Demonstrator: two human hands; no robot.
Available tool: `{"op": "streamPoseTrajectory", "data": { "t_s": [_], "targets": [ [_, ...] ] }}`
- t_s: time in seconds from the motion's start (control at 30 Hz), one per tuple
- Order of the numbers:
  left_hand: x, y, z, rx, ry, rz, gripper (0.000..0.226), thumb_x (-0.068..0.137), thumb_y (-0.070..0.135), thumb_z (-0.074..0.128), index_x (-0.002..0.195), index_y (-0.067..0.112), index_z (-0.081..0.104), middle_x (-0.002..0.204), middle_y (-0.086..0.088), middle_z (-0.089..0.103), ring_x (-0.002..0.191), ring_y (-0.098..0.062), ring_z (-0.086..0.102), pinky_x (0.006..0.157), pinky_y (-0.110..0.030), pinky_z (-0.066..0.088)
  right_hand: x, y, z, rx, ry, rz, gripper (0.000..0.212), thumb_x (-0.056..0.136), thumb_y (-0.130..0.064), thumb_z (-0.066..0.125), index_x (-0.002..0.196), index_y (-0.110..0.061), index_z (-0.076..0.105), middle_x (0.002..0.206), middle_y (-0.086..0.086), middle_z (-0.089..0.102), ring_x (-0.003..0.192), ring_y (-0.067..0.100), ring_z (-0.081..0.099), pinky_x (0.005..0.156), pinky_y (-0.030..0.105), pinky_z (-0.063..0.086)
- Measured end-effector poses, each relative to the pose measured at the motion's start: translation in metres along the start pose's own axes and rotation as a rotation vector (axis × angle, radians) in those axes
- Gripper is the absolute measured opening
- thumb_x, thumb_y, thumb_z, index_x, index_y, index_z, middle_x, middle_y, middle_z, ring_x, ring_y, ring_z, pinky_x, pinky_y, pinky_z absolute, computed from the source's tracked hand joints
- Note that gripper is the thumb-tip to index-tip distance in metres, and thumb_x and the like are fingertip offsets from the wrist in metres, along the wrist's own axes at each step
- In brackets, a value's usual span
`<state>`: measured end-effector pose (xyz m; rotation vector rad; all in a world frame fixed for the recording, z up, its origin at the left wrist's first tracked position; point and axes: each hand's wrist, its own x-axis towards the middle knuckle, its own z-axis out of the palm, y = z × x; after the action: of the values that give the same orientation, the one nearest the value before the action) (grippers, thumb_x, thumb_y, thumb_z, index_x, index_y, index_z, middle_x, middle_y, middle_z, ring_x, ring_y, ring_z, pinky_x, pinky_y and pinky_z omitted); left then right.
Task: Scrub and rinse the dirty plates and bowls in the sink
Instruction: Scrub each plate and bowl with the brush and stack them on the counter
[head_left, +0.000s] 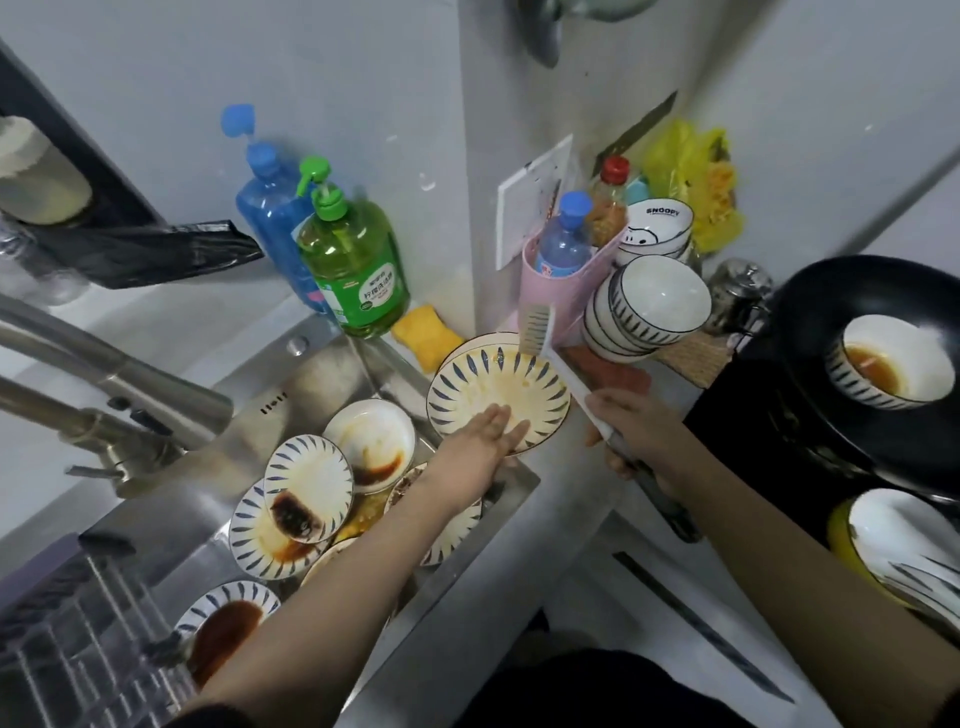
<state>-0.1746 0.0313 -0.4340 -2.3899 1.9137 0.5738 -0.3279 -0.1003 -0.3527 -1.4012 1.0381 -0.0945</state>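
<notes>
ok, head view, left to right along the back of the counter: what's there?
faucet → blue bottle → green soap bottle → yellow sponge → pink holder → stacked bowls → black pan

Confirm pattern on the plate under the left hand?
Cream round plate with dark blue radial dashes around the rim; head view.
</notes>
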Motion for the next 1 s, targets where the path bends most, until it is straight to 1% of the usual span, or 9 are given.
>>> {"op": "streamPoseTrajectory", "data": {
  "t_s": [0.13, 0.3, 0.4, 0.53, 0.67, 0.77, 0.87, 0.93, 1.0],
  "targets": [
    [0.011, -0.003, 0.005, 0.049, -0.060, -0.003, 0.058, 0.105, 0.032, 0.032, 0.154, 0.023, 0.003, 0.162, -0.012, -0.001, 0.149, -0.023, -0.003, 0.117, -0.031, 0.015, 0.007, 0.001, -0.001, -0.004, 0.006, 0.017, 0.014, 0.098, -0.029, 0.050, 0.094, -0.021, 0.061, 0.068, 0.004, 0.062, 0.039, 0.014, 0.041, 0.044, 0.023, 0.032],
    [0.019, -0.005, 0.005, 0.060, -0.103, -0.010, 0.063, 0.102, 0.045, 0.023, 0.154, 0.019, 0.000, 0.160, -0.015, -0.006, 0.149, -0.026, -0.008, 0.119, -0.034, 0.007, 0.013, 0.001, 0.002, -0.055, -0.011, 0.011, 0.017, 0.098, -0.029, 0.049, 0.089, -0.022, 0.062, 0.067, 0.003, 0.063, 0.039, 0.013, 0.042, 0.043, 0.022, 0.033],
    [0.023, -0.006, 0.009, 0.039, -0.114, -0.014, 0.063, 0.102, 0.048, 0.020, 0.154, 0.019, 0.000, 0.160, -0.016, -0.008, 0.148, -0.026, -0.010, 0.121, -0.036, 0.004, 0.017, -0.001, 0.005, -0.036, -0.027, 0.027, 0.018, 0.099, -0.028, 0.048, 0.095, -0.020, 0.063, 0.067, 0.003, 0.062, 0.041, 0.014, 0.041, 0.043, 0.023, 0.032],
    [0.018, -0.008, 0.008, -0.023, -0.053, -0.021, 0.064, 0.101, 0.049, 0.022, 0.155, 0.017, 0.006, 0.161, -0.014, -0.001, 0.149, -0.025, -0.004, 0.119, -0.033, -0.002, 0.019, -0.003, 0.013, -0.008, -0.080, 0.060, 0.021, 0.099, -0.028, 0.047, 0.105, -0.015, 0.064, 0.067, 0.003, 0.061, 0.044, 0.015, 0.041, 0.045, 0.023, 0.031],
    [-0.005, -0.017, 0.009, -0.127, 0.090, -0.067, 0.068, 0.099, 0.056, 0.020, 0.154, 0.018, 0.014, 0.160, -0.014, 0.010, 0.149, -0.026, 0.005, 0.120, -0.033, -0.001, 0.023, -0.004, 0.029, -0.016, -0.162, 0.075, 0.023, 0.099, -0.028, 0.048, 0.112, -0.013, 0.061, 0.069, 0.004, 0.061, 0.043, 0.014, 0.040, 0.044, 0.023, 0.030],
    [-0.036, -0.032, 0.011, -0.221, 0.198, -0.163, 0.072, 0.093, 0.056, 0.011, 0.151, 0.016, 0.028, 0.157, -0.015, 0.025, 0.147, -0.028, 0.017, 0.119, -0.034, 0.003, 0.027, -0.002, 0.054, -0.036, -0.247, 0.077, 0.025, 0.099, -0.028, 0.049, 0.115, -0.012, 0.060, 0.071, 0.006, 0.062, 0.042, 0.014, 0.040, 0.041, 0.022, 0.030],
    [-0.066, -0.040, 0.016, -0.331, 0.308, -0.297, 0.063, 0.097, 0.048, 0.020, 0.145, 0.012, 0.039, 0.150, -0.016, 0.038, 0.143, -0.030, 0.029, 0.117, -0.035, 0.014, 0.027, 0.002, 0.076, -0.043, -0.309, 0.075, 0.026, 0.098, -0.026, 0.050, 0.118, -0.012, 0.058, 0.071, 0.007, 0.063, 0.041, 0.014, 0.041, 0.038, 0.021, 0.031],
    [-0.090, -0.047, 0.029, -0.429, 0.313, -0.457, 0.052, 0.102, 0.040, 0.029, 0.146, 0.014, 0.039, 0.151, -0.013, 0.037, 0.142, -0.027, 0.031, 0.116, -0.034, 0.022, 0.028, 0.006, 0.097, -0.089, -0.367, 0.089, 0.026, 0.098, -0.026, 0.050, 0.118, -0.012, 0.059, 0.072, 0.006, 0.064, 0.042, 0.013, 0.042, 0.038, 0.021, 0.033],
    [-0.111, -0.055, 0.049, -0.531, 0.310, -0.597, 0.047, 0.103, 0.036, 0.033, 0.145, 0.017, 0.040, 0.151, -0.010, 0.039, 0.140, -0.025, 0.035, 0.114, -0.035, 0.030, 0.029, 0.011, 0.121, -0.148, -0.425, 0.101, 0.026, 0.098, -0.026, 0.050, 0.118, -0.011, 0.059, 0.075, 0.008, 0.065, 0.042, 0.013, 0.042, 0.038, 0.021, 0.033]
  ]
}}
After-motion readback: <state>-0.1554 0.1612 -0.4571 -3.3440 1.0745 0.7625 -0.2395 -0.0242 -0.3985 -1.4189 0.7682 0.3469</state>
